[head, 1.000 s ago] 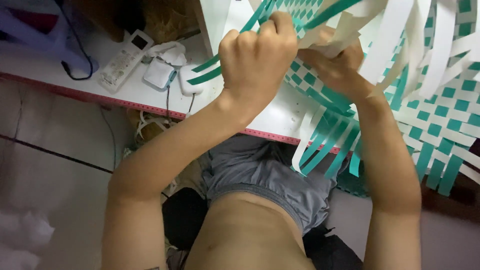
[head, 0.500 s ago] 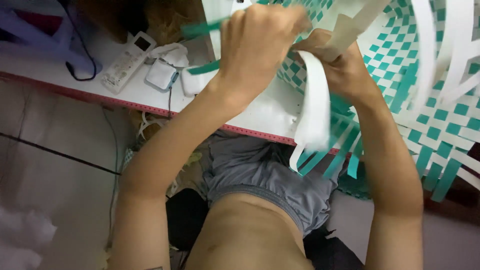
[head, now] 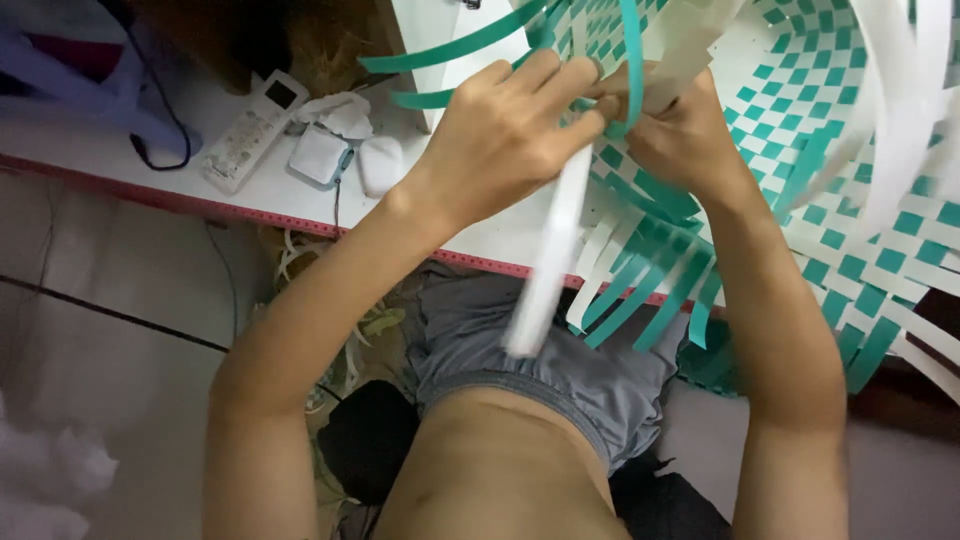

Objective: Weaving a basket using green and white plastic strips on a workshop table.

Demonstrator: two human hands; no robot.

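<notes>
Both hands work at 12 o'clock of the view, on a half-woven basket (head: 800, 130) of teal and white flat strips, resting on the white table edge (head: 470, 245) w/ a pink trim.

Left hand (head: 505, 140) is closed round a white strip (head: 555, 250); the strip hangs down toward 6 o'clock, blurred at its free end. Right hand (head: 675, 135) sits just beside it at 3 o'clock, fingers pinched on a teal strip (head: 632, 60) that rises to 12.

Handling, as I judge it: strips look light, thin, springy, prob. plastic, smooth so they may slip. They flex easily but could kink if bent sharp. Best hold is close to the weave, flat between thumb and fingers, not out at the loose ends.

At 10 o'clock on the table: a white remote (head: 248, 132), small white devices (head: 320, 155), a dark cable (head: 160, 150).
</notes>
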